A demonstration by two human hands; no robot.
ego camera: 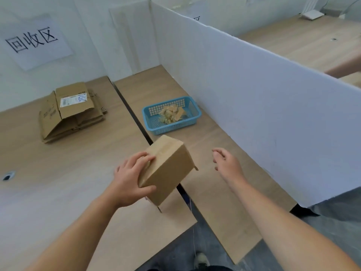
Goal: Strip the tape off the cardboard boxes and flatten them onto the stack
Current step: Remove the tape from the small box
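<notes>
A small brown cardboard box [169, 169] is held tilted above the gap between two wooden tables. My left hand [132, 178] grips its left end, fingers over the top and thumb along the near side. A strip of tape runs along the box's top seam. My right hand [227, 165] hovers to the right of the box, apart from it, fingers loosely curled and holding nothing. A stack of flattened cardboard boxes [72, 112] lies at the back of the left table.
A blue plastic basket [192, 118] with crumpled tape pieces sits on the right table beyond the box. A tall white partition [254, 94] borders the right table. Another person's arm [345, 67] shows past it. A paper sign [35, 42] hangs on the wall.
</notes>
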